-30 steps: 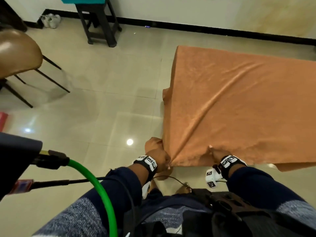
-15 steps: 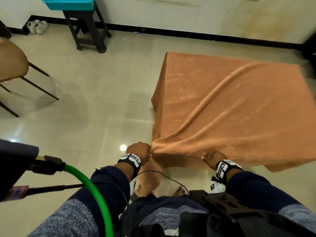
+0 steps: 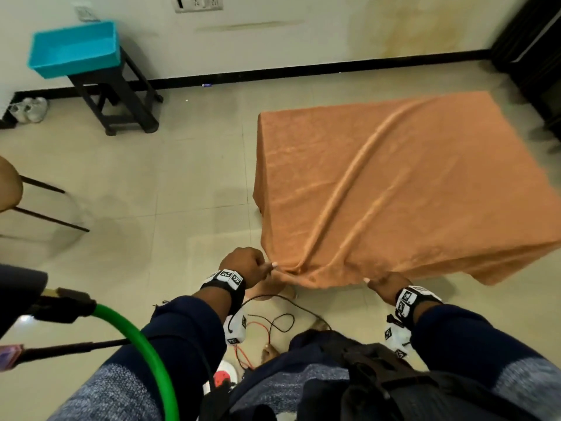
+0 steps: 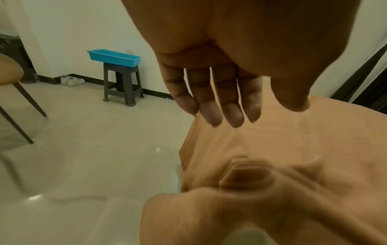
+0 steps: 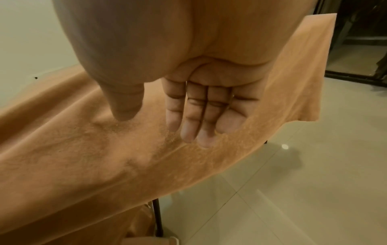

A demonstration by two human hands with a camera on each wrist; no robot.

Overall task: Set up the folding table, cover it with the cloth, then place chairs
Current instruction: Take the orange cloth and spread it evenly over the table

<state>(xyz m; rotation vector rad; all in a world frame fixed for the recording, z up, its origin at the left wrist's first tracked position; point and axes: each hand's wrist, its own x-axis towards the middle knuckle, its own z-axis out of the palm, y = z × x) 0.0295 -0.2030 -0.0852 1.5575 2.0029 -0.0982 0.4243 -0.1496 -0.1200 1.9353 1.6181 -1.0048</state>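
Tiled floor; left hand (image 3: pixel 246 265) pinches cloth (image 3: pixel 394 189) corner; right hand (image 3: pixel 387 285) pinches cloth's near edge.

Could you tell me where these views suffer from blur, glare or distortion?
Head view: sharp, wide-angle bend at the skirting, chair smeared at the left edge. Left wrist view: near fold of cloth blurred, lamp glint on floor tiles. Right wrist view: dim, grainy cloth, one floor glint.

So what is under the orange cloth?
The orange cloth drapes a rectangular top that stays fully covered. In the right wrist view only one thin dark table leg shows below its hanging edge. The tabletop itself cannot be seen.
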